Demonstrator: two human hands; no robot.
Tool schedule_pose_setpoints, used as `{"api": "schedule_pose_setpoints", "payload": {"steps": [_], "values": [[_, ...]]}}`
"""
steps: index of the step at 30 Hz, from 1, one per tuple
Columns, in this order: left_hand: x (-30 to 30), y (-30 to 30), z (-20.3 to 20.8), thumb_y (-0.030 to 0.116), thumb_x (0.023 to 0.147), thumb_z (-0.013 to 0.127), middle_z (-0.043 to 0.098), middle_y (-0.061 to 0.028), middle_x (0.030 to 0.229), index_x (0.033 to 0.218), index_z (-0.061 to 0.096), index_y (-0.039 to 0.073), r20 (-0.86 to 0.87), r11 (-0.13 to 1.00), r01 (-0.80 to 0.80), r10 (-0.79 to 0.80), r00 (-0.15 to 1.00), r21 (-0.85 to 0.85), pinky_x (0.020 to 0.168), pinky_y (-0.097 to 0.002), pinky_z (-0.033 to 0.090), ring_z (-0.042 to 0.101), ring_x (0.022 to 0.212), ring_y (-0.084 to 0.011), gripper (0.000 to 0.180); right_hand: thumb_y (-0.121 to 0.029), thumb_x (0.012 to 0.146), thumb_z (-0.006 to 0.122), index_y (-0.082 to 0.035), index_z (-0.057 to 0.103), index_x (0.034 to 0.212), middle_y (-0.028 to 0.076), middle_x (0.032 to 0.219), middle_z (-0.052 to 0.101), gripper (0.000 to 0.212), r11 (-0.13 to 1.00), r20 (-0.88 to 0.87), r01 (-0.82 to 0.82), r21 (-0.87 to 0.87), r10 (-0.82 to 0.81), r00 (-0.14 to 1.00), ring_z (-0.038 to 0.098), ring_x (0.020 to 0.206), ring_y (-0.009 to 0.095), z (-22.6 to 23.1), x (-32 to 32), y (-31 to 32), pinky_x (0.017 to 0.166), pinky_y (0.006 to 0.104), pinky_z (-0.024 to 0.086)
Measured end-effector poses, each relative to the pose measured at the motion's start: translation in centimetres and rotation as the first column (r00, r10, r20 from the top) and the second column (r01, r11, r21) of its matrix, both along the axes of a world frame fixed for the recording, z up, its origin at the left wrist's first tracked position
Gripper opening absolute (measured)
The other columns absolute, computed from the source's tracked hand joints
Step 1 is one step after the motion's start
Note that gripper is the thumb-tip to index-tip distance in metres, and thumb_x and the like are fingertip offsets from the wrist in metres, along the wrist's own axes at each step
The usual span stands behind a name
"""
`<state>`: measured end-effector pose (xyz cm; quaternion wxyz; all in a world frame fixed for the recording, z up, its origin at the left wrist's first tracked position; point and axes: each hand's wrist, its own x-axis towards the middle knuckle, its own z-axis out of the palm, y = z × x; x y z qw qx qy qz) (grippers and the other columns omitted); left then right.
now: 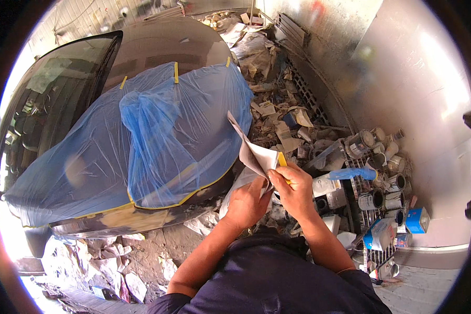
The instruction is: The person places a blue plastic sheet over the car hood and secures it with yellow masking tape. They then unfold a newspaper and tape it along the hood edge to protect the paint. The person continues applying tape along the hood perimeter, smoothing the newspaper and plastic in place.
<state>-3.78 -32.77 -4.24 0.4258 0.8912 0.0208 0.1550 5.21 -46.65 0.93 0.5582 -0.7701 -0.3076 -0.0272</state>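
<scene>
A folded sheet of paper [257, 156], pale with a printed side, stands up from between my hands beside the car. Its lower edge is pinched by my left hand [247, 203], fingers closed. My right hand [294, 188] is closed at the sheet's right edge, where a strip of yellow masking tape [282, 160] shows against its fingers. To the left, blue plastic film [154, 152] covers much of the dark car [162, 44]. Yellow tape [110, 209] runs along the film's lower edge, and short tape pieces hold its top.
Crumpled paper [256, 55] and other litter lie along the wall. Right of me, a black wire rack [356, 183] bears several paint cans [370, 199] and a blue-wrapped object [352, 174]. More scrap paper [91, 267] lies below the car's lower edge.
</scene>
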Motion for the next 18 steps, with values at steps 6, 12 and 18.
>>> {"api": "schedule_pose_setpoints", "payload": {"steps": [6,12,18], "values": [[-0.5,0.4,2.7,0.031,0.108,0.078,0.075,-0.0228,0.126,0.142,0.055,-0.005,-0.001,0.803,0.054,-0.068,0.998,-0.593,0.101,-0.0456,0.065,0.077,0.119,-0.0316,0.055,-0.009,0.097,0.089,0.004,0.074,0.09,0.006,0.083,0.069,0.02,0.998,-0.203,0.026,0.049,-0.015,0.979,0.064,0.07,0.01,-0.3,0.1,0.0,0.062,0.0295,0.049],[-0.5,0.9,2.2,0.037,0.11,0.076,0.075,-0.0151,0.124,0.143,0.061,-0.003,0.029,0.72,0.085,-0.091,0.995,-0.689,0.103,-0.0401,0.058,0.071,0.116,-0.019,0.054,-0.022,0.103,0.086,-0.003,0.071,0.086,-0.001,0.084,0.068,0.029,0.983,-0.446,-0.048,0.177,0.123,0.886,0.058,0.071,0.005,-1.5,0.2,-0.1,0.064,0.0259,0.047],[-0.6,1.9,-0.1,0.036,0.114,0.07,0.076,-0.0113,0.105,0.129,0.07,-0.002,0.025,0.808,0.07,-0.068,0.997,-0.585,0.088,-0.0373,0.057,0.068,0.096,-0.0159,0.041,-0.024,0.107,0.081,-0.006,0.067,0.082,-0.008,0.08,0.059,0.033,0.977,-0.432,-0.052,0.207,0.139,0.891,0.048,0.075,0.003,-1.2,-0.6,0.3,0.068,0.0241,0.04]]}}
